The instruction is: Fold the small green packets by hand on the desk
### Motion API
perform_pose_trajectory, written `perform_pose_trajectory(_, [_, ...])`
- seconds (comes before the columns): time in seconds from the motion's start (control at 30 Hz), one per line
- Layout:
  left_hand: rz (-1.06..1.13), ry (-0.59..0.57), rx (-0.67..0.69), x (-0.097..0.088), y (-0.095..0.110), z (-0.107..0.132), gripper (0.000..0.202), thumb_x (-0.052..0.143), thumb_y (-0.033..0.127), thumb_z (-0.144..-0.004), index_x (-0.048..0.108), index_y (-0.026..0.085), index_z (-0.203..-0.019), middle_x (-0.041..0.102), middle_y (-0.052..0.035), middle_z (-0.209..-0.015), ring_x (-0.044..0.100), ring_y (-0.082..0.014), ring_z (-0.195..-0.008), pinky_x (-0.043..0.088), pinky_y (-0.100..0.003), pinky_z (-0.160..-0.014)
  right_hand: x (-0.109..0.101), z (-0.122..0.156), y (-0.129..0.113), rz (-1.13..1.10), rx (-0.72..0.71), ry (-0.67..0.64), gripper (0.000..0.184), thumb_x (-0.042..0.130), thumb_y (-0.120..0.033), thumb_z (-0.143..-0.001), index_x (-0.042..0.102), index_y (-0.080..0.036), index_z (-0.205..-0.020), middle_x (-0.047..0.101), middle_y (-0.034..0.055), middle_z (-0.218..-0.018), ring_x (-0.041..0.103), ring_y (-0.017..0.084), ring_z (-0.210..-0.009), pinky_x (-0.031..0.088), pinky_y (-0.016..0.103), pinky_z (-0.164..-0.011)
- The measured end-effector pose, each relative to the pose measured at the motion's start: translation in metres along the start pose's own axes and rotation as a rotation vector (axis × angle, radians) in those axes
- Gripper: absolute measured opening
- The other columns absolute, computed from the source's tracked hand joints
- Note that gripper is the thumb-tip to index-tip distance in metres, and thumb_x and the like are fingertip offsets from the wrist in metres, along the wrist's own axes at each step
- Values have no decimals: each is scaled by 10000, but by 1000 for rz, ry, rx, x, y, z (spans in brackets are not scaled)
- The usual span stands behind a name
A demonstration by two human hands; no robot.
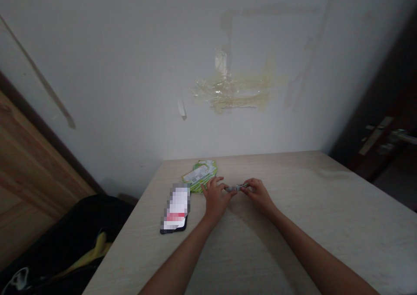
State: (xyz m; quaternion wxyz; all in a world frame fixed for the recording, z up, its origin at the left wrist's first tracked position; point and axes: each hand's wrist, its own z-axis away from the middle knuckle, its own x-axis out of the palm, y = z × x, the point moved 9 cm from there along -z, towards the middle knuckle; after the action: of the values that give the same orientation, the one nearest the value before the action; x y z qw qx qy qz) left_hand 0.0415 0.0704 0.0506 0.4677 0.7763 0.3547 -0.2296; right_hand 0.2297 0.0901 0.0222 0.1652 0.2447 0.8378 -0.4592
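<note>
Between my two hands is a small, narrow, grey-and-white thing (235, 188) with a mottled surface, perhaps folded or rolled paper; its exact kind is too small to make out. My left hand (215, 196) pinches its left end between thumb and finger, the other fingers partly spread. At the right end, the fingers of my right hand (259, 193) are closed on it. Just beyond my left hand lies a flat green-and-white printed packet (196, 181), partly covered by my fingers. A phone (177, 206) with a blurred-out screen rests to the left, by the packet.
The pale wooden table (325, 225) meets a white wall (130, 60) marked with old clear tape (234, 88). Below the table's left edge sits a black bag (94, 217) with something yellow on it, near a wooden panel (29, 169). A dark door with a handle (400, 135) stands at right.
</note>
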Motion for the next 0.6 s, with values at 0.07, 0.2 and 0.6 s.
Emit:
perform_pose_trajectory(0.07, [7,-1,-9,1,-1,0,145,774,391,-707,706,269,-749,599,-12,-1224,422,-281,-1253,77,-625,-1106,-1,0,-1,1,5,3,304,634,-522,-785,702,-226,-788,680,66,-830,598,249,-882,441,386,-843])
perform_pose_trajectory(0.2, [25,-17,-20,3,-1,1,74,762,334,-728,712,288,-756,594,-1,-1240,414,-286,-1262,70,-649,-1094,-2,-1,-3,-9,7,-9,302,628,-517,-791,700,-223,-796,680,66,-829,598,245,-875,431,394,-855])
perform_pose_trajectory(0.6, [81,-63,-10,8,-2,0,113,751,342,-745,708,254,-687,635,11,-1195,420,-249,-1255,175,-527,-1106,9,3,0,-68,32,-115,264,742,-466,-691,731,-230,-809,670,62,-962,579,241,-978,432,382,-898])
